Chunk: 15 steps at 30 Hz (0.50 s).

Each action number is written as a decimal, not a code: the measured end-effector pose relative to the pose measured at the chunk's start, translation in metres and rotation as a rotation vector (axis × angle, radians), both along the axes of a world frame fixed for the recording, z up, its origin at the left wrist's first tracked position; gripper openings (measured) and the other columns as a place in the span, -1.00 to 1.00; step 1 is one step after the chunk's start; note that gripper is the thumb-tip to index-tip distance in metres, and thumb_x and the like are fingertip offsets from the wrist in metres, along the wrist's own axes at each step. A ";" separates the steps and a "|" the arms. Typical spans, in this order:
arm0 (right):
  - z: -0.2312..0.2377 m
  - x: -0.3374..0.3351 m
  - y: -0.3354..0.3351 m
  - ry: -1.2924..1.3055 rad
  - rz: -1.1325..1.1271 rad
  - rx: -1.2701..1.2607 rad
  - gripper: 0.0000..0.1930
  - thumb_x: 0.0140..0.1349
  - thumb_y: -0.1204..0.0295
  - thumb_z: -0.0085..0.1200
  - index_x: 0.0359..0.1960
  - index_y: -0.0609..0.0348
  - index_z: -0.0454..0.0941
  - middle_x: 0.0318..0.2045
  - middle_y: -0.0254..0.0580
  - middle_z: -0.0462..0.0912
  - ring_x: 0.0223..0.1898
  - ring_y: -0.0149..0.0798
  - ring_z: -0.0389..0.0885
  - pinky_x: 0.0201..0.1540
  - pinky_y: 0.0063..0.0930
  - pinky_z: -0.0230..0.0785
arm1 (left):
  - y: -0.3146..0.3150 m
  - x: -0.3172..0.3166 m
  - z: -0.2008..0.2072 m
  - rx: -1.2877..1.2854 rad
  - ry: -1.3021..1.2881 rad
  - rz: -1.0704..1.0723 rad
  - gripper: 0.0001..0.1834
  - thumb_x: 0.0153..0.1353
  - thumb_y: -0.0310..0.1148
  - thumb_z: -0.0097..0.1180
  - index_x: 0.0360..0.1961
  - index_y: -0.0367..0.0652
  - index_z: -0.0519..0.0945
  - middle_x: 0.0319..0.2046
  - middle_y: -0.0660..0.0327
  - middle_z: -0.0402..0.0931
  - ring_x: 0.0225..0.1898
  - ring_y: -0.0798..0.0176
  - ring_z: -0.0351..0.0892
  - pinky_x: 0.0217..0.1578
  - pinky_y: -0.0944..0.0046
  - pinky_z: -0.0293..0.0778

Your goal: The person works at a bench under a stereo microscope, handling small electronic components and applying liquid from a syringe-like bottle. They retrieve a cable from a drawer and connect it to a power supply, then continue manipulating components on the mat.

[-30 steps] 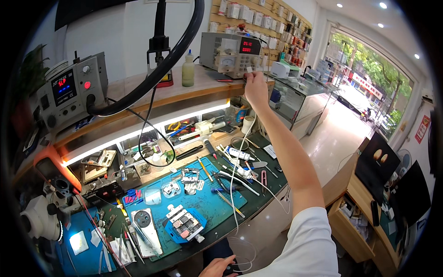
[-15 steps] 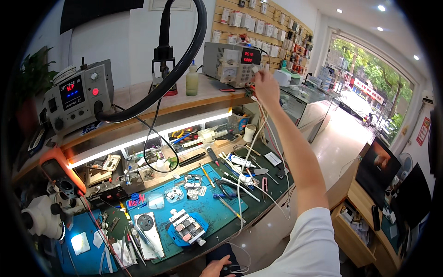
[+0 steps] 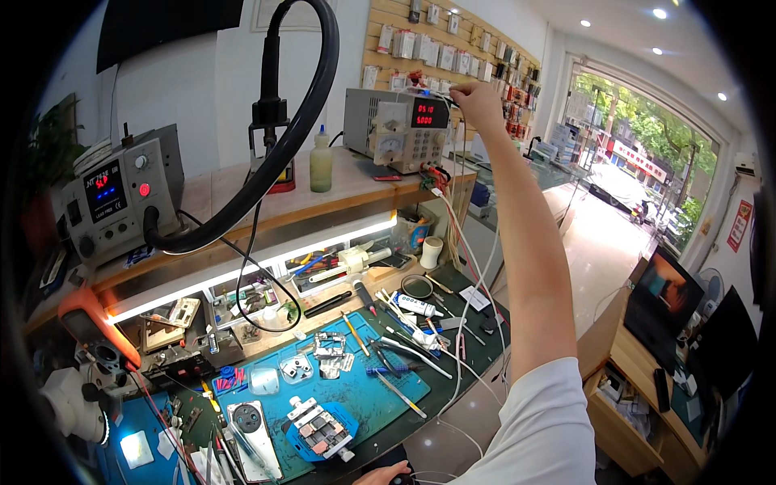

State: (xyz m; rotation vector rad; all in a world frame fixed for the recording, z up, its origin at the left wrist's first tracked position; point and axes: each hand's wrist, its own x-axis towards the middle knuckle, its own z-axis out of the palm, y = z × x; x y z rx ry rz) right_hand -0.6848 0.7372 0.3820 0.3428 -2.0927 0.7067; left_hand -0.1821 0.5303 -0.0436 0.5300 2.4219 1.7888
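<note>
My right hand (image 3: 478, 107) is stretched far out to the upper right corner of a grey bench power supply (image 3: 380, 121) with a red lit display. Its fingers are pinched on what looks like a cable, its end hidden by the fingers; pale cables (image 3: 486, 271) hang below and run down past the bench edge. At the lower edge my left hand (image 3: 385, 474) shows only in part, beside a small dark thing, its fingers mostly cut off. Nearby on the bench, a blue clamp holder (image 3: 349, 422) grips a small circuit board (image 3: 322, 431).
A blue work mat (image 3: 396, 398) carries tweezers, small trays and metal parts. A white phone back (image 3: 257, 436) lies left of the holder. A thick black hose (image 3: 279, 162) arches from the soldering station (image 3: 121, 194). A yellowish bottle (image 3: 321, 166) stands on the shelf (image 3: 234, 198).
My right hand has risen from the front of the power supply to its upper corner; the white plug seen in its fingers earlier no longer shows. My left hand has sunk lower in the picture.
</note>
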 end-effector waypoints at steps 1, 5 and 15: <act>-0.002 -0.001 -0.003 0.010 -0.011 0.012 -0.77 0.23 0.19 0.20 -0.18 -0.10 0.79 -0.28 -0.14 0.78 -0.23 -0.05 0.74 -0.12 -0.18 0.55 | 0.000 -0.002 0.000 0.018 -0.020 -0.013 -0.22 0.05 -0.49 0.46 0.33 -0.16 0.40 0.02 0.07 0.58 -0.05 0.17 0.60 0.01 0.23 0.54; -0.011 0.001 -0.017 0.073 -0.084 -0.015 -0.77 0.23 0.17 0.20 -0.19 -0.10 0.79 -0.28 -0.08 0.76 -0.21 -0.01 0.73 -0.10 -0.15 0.55 | 0.002 -0.003 0.002 0.018 -0.050 0.023 -0.21 0.06 -0.48 0.46 0.34 -0.14 0.40 0.03 0.07 0.58 -0.05 0.16 0.61 0.01 0.23 0.54; 0.055 -0.084 0.071 0.118 -0.335 0.444 -0.57 0.30 -0.01 0.08 0.11 -0.14 0.65 -0.26 -0.17 0.78 -0.31 -0.18 0.76 -0.16 -0.24 0.55 | 0.007 -0.011 0.004 0.032 0.384 0.011 -0.26 0.09 -0.25 0.45 0.28 -0.18 0.43 -0.06 0.12 0.62 -0.06 0.05 0.63 -0.02 0.14 0.55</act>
